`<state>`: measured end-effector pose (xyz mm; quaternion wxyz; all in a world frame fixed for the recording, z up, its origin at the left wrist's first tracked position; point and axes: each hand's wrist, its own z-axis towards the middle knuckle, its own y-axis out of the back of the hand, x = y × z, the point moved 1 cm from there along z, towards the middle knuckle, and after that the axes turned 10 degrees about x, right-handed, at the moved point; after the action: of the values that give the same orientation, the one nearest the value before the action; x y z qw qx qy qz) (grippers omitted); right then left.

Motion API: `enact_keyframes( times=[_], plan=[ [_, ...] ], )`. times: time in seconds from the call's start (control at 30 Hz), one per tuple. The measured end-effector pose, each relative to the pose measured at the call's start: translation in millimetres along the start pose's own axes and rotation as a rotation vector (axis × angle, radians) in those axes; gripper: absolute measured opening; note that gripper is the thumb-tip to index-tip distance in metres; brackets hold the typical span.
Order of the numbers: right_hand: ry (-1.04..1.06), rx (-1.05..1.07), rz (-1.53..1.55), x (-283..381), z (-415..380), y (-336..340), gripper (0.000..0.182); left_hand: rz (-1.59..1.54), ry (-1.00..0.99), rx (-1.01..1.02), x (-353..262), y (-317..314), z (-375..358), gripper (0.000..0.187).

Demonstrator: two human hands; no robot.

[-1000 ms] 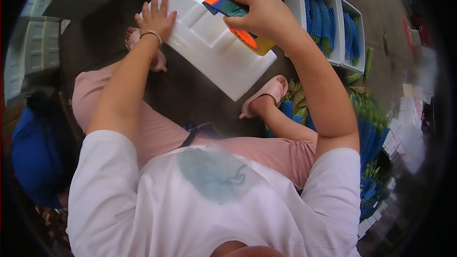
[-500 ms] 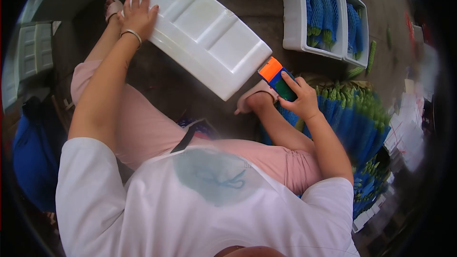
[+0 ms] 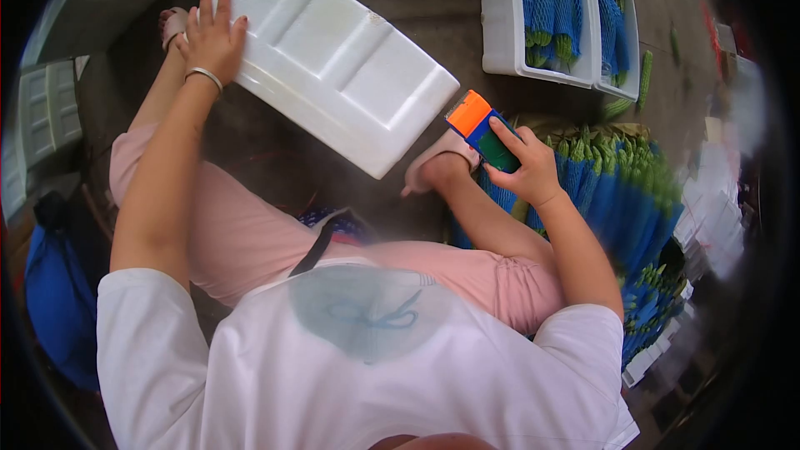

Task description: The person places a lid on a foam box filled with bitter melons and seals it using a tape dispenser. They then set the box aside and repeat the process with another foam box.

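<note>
A white foam box (image 3: 329, 58) lies slanted in front of me with a ridged face up. My left hand (image 3: 212, 43) rests on its left end, fingers spread flat against the foam. My right hand (image 3: 527, 162) grips what looks like a hand-held tape dispenser (image 3: 492, 135), with an orange head and a blue and green body. Its orange end points at the box's right corner, a small gap apart. My right foot in a pink sandal (image 3: 442, 154) stands just below the dispenser.
Two white foam boxes (image 3: 498, 42) at the upper right hold bitter gourds in blue net sleeves (image 3: 550, 4). A large pile of netted gourds (image 3: 617, 183) lies to my right. Loose gourds (image 3: 646, 79) lie on the floor. More foam boxes (image 3: 50, 108) and a blue bag (image 3: 58, 292) are at left.
The box and my left hand have shifted slightly left in view. The dispenser in my right hand sits a little farther from the box's corner.
</note>
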<state>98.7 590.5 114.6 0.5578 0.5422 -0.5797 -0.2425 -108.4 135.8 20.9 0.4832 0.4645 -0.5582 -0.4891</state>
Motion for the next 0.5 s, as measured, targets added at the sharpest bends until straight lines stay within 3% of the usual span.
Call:
enact_keyframes(
  times=[0.17, 0.23, 0.27, 0.3, 0.37, 0.4, 0.47, 0.5],
  plan=[
    [0.067, -0.100, 0.148, -17, 18, -42, 0.073, 0.007, 0.002, 0.001, 4, -2, 8, 0.059],
    [0.103, -0.127, 0.214, -4, 28, -38, 0.073, -0.087, -0.112, -0.022, 30, -13, 26, 0.058],
    [0.153, -0.203, 0.195, 15, 39, -24, 0.074, -0.084, -0.100, 0.105, 45, 1, 39, 0.058],
    [0.148, -0.237, 0.207, 39, 56, -3, 0.075, -0.074, -0.093, 0.091, 56, 16, 53, 0.058],
    [0.131, -0.302, 0.196, 93, 93, 47, 0.075, -0.058, 0.139, 0.379, 83, 41, 84, 0.060],
    [0.095, -0.295, 0.152, 112, 113, 68, 0.073, -0.051, 0.150, 0.368, 91, 58, 96, 0.060],
    [0.116, -0.288, 0.077, 143, 154, 107, 0.066, -0.543, -0.300, -0.133, 96, 102, 115, 0.055],
    [0.137, -0.331, 0.050, 152, 176, 115, 0.062, -0.529, -0.301, -0.120, 93, 136, 106, 0.055]
  ],
)
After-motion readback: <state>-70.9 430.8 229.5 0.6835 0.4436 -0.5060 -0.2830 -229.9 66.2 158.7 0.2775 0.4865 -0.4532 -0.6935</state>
